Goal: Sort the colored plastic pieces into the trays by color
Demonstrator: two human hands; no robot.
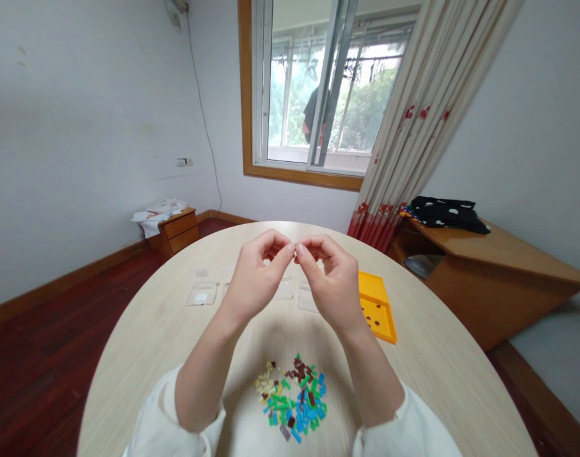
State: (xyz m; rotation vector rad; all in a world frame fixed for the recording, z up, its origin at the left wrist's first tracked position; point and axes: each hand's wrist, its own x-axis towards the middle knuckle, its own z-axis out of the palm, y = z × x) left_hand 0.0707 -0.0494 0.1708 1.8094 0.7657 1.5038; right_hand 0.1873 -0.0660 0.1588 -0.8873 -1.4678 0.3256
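Note:
My left hand (261, 270) and my right hand (330, 276) meet above the middle of the round table, thumbs and index fingers pinched together at their tips. Whatever lies between the fingertips is too small to make out. Below, between my forearms, lies a loose pile of small building bricks (303, 406) in green, blue, brown and cream. Beside my right hand an open yellow case (373, 287) holds several small dark pieces (377, 323). Shallow clear trays, one of them at the left (202, 294), stand behind and between my hands.
The pale round table (142, 355) fills the foreground. A wooden desk (504, 260) with folded dark cloth (449, 213) stands at the right. Papers lie on a small cabinet (181, 232) at the back left. Behind are a window and a long curtain (428, 95).

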